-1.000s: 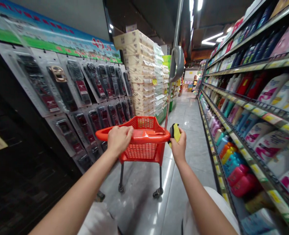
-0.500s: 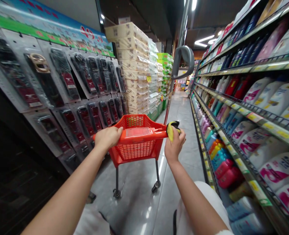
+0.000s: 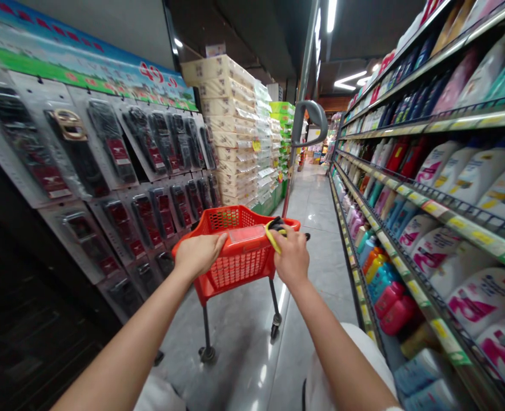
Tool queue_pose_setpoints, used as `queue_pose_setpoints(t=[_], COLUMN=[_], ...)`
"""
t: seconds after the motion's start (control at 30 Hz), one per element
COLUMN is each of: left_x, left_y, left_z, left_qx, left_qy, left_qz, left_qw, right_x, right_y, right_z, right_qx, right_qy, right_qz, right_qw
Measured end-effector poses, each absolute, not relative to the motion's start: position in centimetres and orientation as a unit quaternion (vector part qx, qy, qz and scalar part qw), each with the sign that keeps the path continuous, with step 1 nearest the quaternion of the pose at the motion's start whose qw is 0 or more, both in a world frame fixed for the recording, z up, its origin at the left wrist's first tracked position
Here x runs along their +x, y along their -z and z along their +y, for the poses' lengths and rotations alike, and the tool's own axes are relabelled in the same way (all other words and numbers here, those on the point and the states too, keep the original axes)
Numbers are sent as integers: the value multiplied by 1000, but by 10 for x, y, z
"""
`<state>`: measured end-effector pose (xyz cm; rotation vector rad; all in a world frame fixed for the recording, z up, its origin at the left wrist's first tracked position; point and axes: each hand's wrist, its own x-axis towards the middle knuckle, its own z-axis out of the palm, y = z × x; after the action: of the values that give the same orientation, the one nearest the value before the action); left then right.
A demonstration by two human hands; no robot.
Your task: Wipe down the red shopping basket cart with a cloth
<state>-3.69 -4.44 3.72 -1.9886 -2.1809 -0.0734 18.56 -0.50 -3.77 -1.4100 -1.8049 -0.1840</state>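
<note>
A red shopping cart (image 3: 235, 273) with a perforated plastic basket stands in front of me on grey legs with casters. My left hand (image 3: 199, 254) is closed round the left part of its red handle (image 3: 246, 240), thumb along the top. My right hand (image 3: 291, 256) is closed at the handle's right part, holding a soft yellow-and-black piece (image 3: 275, 235) against the bar. What exactly this piece is, I cannot tell. A small dark end of it, or of something else, pokes out beyond the right fingers. As far as I can see, the basket holds nothing.
Packaged belts (image 3: 113, 137) hang on a rack at left. Beyond it rise stacked tissue packs (image 3: 231, 125). A pole with a grey loop handle (image 3: 323, 123) stands past the cart. Shelves of bottles (image 3: 436, 240) line the right; the tiled aisle (image 3: 315, 200) runs ahead.
My right hand has slid left along the handle with the yellow-and-black piece, which now lies lower over the bar. The cart has turned slightly, and my view has tilted up a little.
</note>
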Motion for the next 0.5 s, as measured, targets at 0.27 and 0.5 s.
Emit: queue_pose_setpoints(t=[0.27,0.5], left_x=[-22,-12], left_y=[-36,-33], left_z=[-40,-38], left_qx=[-688,-671], left_qy=[40,75], left_qz=[-720,-733], left_qw=[84,81], right_x=[221,111], right_y=[25,83], right_z=[50,0], right_qx=[-663,-566], right_qy=[-56,-117], right_qz=[-604,-521], right_qw=[438,628])
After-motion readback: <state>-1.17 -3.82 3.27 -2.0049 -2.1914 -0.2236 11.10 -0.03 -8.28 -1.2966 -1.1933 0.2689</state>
